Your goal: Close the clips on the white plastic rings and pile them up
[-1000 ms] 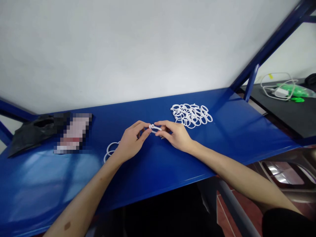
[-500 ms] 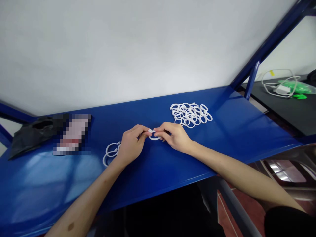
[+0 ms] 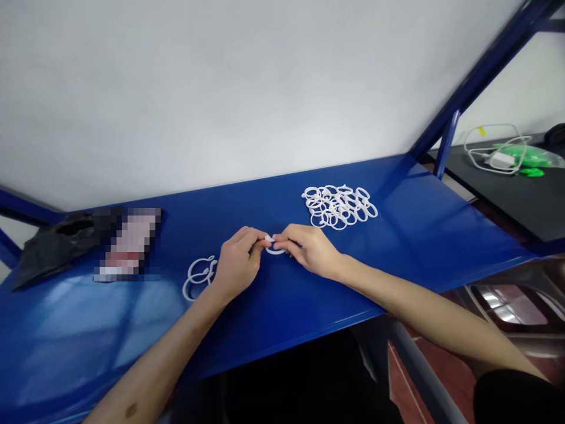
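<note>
Between both hands, over the middle of the blue shelf, is a white curtain ring (image 3: 276,252), its lower curve showing under the fingers. My left hand (image 3: 238,262) pinches one side of it near a white end that pokes up at the fingertips. On the other side my right hand (image 3: 311,247) grips it with thumb and forefinger. The fingertips nearly meet, hiding most of the ring's join. Left of my left hand lie a few loose white curtain rings (image 3: 194,280), partly covered by that hand. A pile of similar rings (image 3: 339,206) lies beyond my right hand.
The blue shelf (image 3: 282,318) runs along a white wall. At its left lie a black bag (image 3: 57,244) and a blurred-out flat packet (image 3: 128,244). Blue frame posts (image 3: 448,144) rise at the right, beside a black table (image 3: 507,197) with a white cable and charger (image 3: 501,160).
My fingertips have come slightly closer together on the ring, and more of its join is covered. The view has shifted a little; the rings on the shelf lie as before.
</note>
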A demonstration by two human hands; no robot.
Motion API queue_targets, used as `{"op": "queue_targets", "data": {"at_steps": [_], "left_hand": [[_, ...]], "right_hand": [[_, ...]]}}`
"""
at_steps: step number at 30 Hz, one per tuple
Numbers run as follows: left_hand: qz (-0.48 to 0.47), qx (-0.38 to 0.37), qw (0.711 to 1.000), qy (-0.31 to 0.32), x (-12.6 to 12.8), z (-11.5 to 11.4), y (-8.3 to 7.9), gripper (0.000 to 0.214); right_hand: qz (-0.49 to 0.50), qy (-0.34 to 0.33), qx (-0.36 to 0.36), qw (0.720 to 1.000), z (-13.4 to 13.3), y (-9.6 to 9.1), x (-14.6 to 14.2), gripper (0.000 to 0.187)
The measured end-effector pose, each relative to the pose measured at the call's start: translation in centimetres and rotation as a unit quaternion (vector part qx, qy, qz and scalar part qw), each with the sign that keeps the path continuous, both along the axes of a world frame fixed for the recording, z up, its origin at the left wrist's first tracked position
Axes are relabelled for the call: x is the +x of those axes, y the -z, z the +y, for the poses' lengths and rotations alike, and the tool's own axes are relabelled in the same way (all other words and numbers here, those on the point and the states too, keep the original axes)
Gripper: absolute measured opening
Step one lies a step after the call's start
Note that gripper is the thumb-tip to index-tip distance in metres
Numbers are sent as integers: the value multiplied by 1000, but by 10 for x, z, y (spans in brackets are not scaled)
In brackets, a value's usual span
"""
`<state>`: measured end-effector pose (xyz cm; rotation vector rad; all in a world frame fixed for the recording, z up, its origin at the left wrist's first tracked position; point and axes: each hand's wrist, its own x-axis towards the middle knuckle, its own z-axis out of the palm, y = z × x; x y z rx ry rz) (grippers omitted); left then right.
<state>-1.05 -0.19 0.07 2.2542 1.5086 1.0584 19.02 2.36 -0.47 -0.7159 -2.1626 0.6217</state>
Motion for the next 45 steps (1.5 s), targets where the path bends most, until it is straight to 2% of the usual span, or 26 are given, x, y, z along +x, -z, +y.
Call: {"op": "queue_targets", "data": {"at_steps": [6,10,12,14,16,18,20,23,26,31,39,45], "left_hand": [[20,35,998,51,-4,1,1,22],[64,-3,997,39,-12,6,-8,19],[94,-50,994,18,-24,11,-14,23],[121,-93,988,-13,-44,17,-19,26],[152,-127,980,-32,-70,23,-22,28],[169,-174,970,-20,-96,27,-23,35],[169,-218,961,-15,-117,28,-25,42],[162,-289,943,1,-132,28,-27,55],[159,-328,931,7,-131,29,-30,48],[149,-331,932,6,-120,32,-26,32],[178,-275,944,-35,-99,33,-20,32],[120,-217,968,-51,-82,28,-23,24]], "right_hand": [[-57,-2,45,997,-1,3,1,23],[-84,40,56,994,7,-3,1,24],[-118,95,68,986,14,-10,8,25],[-154,178,78,969,24,-19,21,24],[-187,267,73,943,35,-28,39,23],[-207,342,58,915,46,-36,58,21],[-213,392,47,894,54,-41,74,17],[-223,423,28,878,60,-44,90,15],[-244,415,4,877,61,-44,94,14],[-262,373,-14,890,60,-43,90,12],[-259,375,-3,890,60,-40,87,15],[-214,364,62,904,51,-40,72,19]]}}
